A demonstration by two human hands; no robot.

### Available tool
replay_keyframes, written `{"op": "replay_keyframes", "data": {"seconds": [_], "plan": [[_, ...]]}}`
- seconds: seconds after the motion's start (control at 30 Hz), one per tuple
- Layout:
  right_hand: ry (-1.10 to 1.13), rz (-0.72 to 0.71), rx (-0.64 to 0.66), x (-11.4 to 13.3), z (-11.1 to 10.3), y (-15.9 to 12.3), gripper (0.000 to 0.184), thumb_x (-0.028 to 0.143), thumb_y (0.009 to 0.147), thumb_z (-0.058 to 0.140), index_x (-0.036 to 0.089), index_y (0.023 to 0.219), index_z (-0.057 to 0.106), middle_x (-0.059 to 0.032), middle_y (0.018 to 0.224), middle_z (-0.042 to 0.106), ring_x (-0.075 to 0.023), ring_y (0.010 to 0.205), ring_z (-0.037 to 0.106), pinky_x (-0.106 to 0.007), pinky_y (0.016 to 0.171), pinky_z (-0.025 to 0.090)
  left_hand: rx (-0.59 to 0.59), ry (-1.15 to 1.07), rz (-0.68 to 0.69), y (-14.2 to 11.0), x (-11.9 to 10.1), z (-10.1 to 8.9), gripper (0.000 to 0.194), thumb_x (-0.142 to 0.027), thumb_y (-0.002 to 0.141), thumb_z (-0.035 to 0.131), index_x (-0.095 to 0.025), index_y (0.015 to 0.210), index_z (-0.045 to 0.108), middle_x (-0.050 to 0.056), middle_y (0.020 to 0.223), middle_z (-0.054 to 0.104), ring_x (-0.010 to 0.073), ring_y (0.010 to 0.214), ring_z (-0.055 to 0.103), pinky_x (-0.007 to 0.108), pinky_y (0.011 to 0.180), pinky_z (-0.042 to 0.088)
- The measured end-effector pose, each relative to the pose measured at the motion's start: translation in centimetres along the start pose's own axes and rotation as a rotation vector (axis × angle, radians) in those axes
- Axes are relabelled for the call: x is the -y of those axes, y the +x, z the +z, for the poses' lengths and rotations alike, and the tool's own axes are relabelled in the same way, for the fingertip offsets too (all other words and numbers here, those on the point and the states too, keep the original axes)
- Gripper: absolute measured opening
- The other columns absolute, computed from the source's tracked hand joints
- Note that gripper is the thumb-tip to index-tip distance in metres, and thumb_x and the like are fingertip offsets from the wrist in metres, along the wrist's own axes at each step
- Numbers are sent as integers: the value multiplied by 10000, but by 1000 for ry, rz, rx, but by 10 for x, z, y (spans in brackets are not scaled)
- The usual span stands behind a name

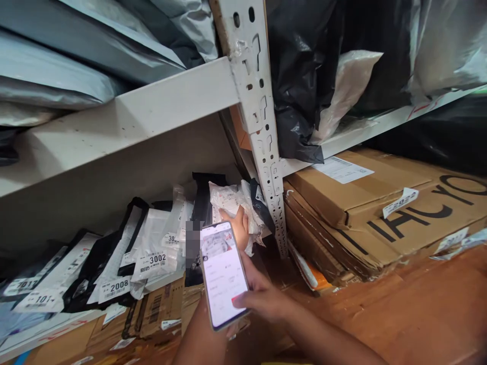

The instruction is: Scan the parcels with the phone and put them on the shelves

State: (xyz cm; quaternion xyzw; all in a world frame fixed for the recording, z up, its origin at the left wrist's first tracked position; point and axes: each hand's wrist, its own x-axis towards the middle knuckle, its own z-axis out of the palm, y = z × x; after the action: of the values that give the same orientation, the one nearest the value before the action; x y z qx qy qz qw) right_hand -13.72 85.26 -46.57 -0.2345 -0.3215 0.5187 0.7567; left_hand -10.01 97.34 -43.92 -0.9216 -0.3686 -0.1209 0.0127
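Note:
My right hand (262, 294) grips a smartphone (224, 279) with a lit screen, the thumb resting over its lower right part. Beyond the phone, my left hand (240, 228) is at a white plastic mailer (226, 197) on the lower shelf, its fingers closed on the mailer's edge. The phone covers part of my left wrist. A black mailer (205, 192) stands just left of that white one. Further left, a translucent mailer (152, 243) carries a label reading 3002, and another label (114, 288) reads 2008.
A perforated white shelf post (262, 121) rises right of my left hand. The upper shelf beam (125, 121) crosses above the mailers. Cardboard boxes (365, 203) are stacked at right, beneath a large black bag (297, 76). More cardboard (155, 309) lies below the shelf.

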Motion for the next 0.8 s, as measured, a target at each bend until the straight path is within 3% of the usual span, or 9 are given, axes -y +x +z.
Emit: {"op": "replay_keyframes", "data": {"seconds": [0.07,0.2,0.47,0.6,0.8], "plan": [[21,7,41,-6,2,-3,898,174,588,777,261,1375,354,-35,1215,612,-304,1161,547,-415,953,395,-17,26,8,4,1,2,488,-418,1011,268,-320,1444,471,248,1481,328,332,952,670,483,818,511],[25,28,98,-9,1,-5,975,195,571,803,280,1416,323,-35,1242,583,-304,1167,532,-420,972,382,-18,56,27,3,4,7,525,-427,1002,215,-323,1463,444,305,1458,323,340,913,686,434,749,521],[38,63,62,-10,0,-4,913,157,555,783,287,1363,378,-14,1163,608,-279,1047,578,-365,872,403,-39,68,28,3,4,9,530,-424,1000,209,-318,1454,460,321,1458,316,374,984,669,422,753,520],[32,75,56,-13,-1,-5,966,131,544,768,278,1397,338,-16,1151,621,-271,1037,591,-330,806,401,-42,56,35,2,5,11,537,-420,1001,204,-304,1468,444,323,1460,309,379,1031,651,403,761,514],[49,83,41,-14,0,-6,936,125,540,779,286,1361,361,-14,1167,614,-281,1068,584,-356,844,394,-38,50,20,3,5,12,532,-415,1000,213,-322,1473,438,306,1479,301,381,1032,647,416,754,514]]}}
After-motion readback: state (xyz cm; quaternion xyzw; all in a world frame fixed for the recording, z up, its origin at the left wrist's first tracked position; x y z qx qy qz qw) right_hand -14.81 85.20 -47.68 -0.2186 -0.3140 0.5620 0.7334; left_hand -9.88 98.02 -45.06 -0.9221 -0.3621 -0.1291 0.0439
